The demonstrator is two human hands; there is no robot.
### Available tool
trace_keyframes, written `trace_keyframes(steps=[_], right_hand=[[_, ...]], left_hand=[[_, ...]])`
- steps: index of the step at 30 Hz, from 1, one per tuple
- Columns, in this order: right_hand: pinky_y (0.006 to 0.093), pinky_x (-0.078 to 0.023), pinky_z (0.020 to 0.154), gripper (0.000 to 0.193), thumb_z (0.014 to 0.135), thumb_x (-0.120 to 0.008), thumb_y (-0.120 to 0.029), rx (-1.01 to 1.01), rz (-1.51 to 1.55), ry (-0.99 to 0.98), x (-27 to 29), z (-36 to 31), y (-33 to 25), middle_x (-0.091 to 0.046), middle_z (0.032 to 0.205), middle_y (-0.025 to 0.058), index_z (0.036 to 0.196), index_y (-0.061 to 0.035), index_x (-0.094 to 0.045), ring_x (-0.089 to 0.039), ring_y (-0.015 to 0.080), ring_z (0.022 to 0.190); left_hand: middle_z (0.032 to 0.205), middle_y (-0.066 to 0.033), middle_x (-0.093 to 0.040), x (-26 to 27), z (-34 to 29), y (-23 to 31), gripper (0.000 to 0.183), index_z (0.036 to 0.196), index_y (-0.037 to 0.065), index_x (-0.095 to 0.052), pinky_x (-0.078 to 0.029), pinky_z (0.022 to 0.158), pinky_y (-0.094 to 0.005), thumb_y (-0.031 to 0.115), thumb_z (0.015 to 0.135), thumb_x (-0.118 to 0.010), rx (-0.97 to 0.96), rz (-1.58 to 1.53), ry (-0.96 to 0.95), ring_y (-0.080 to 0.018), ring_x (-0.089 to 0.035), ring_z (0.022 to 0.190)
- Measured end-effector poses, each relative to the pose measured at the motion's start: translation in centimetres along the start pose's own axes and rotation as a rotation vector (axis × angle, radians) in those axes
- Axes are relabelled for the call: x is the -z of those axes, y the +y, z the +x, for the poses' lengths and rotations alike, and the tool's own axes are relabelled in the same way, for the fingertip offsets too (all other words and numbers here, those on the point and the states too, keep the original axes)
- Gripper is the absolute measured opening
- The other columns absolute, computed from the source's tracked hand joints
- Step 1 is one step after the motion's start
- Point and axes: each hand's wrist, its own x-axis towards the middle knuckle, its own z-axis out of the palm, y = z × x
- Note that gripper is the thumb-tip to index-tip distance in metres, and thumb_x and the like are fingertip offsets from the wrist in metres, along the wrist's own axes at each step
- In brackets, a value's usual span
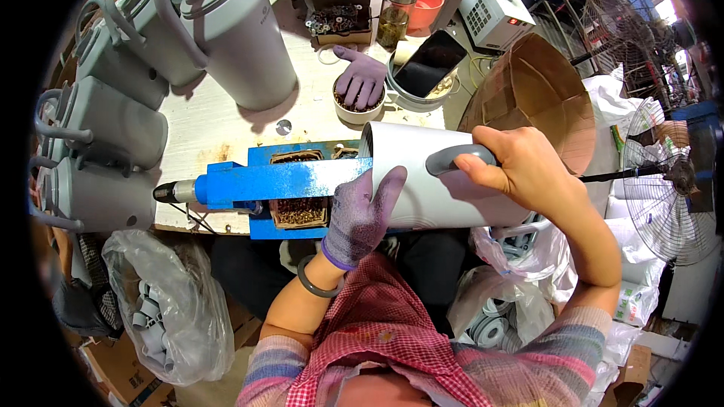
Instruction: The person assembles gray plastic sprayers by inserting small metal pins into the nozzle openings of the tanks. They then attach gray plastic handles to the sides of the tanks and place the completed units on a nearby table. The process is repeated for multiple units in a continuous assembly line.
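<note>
A pale grey cylindrical container body (437,200) lies sideways, its open end facing left around the tip of a blue metal arm (290,177). My right hand (528,166), bare, is wrapped round the dark grey handle (456,158) on its upper side. At the open rim is my left hand (358,215) in a purple glove, its thumb on the outer wall and the other fingers at the opening, partly hidden. Small cardboard trays of tiny metal parts (302,212) sit beside the blue arm. Beyond it, a loose purple glove (362,79) lies on a small white cup (358,114) of dark bits.
Several grey kettle-shaped containers (241,45) stand along the left. A phone (430,62) rests on a tub near a glass jar (397,11) and a red bowl (427,4). At right are a cardboard box (528,94) and a fan (671,181); a plastic bag of parts (170,301) stands lower left.
</note>
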Motion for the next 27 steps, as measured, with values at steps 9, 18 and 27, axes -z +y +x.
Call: trace_keyframes(steps=[9, 18, 27], right_hand=[[0.0520, -0.046, 0.060, 0.062, 0.091, -0.052, -0.060, -0.068, -0.076, -0.077, 0.6, 0.2, -1.2, -0.057, 0.062, 0.0251, 0.077, -0.0008, -0.057, -0.058, 0.0462, 0.063], [0.0525, -0.047, 0.061, 0.061, 0.092, -0.051, -0.060, -0.097, -0.100, -0.052, 0.5, -0.1, -1.7, -0.058, 0.062, 0.0249, 0.081, -0.0007, -0.058, -0.059, 0.0463, 0.064], [0.0516, -0.049, 0.061, 0.060, 0.095, -0.046, -0.061, -0.072, -0.247, 0.082, -0.8, -0.8, -1.6, -0.064, 0.068, 0.0235, 0.086, -0.0040, -0.062, -0.063, 0.0434, 0.067]], left_hand=[[0.088, -0.0188, -0.068, -0.1, 0.4, -3.2, 0.022, 0.111, -0.004, -0.065, -0.053, 0.065, -0.0342, 0.011, 0.099, -0.055, -0.611, 0.363, 0.056, -0.0275, -0.066, 0.073], [0.091, -0.0129, -0.072, -0.3, -0.1, -0.3, 0.036, 0.110, -0.005, -0.066, -0.052, 0.072, -0.0319, 0.027, 0.102, -0.053, 0.004, -0.215, -0.071, -0.0164, -0.065, 0.079], [0.079, -0.0088, -0.070, -0.3, 0.7, -1.8, 0.051, 0.098, -0.004, -0.070, -0.051, 0.065, -0.0282, 0.046, 0.098, -0.058, 0.067, -0.176, -0.042, -0.0126, -0.063, 0.070]])
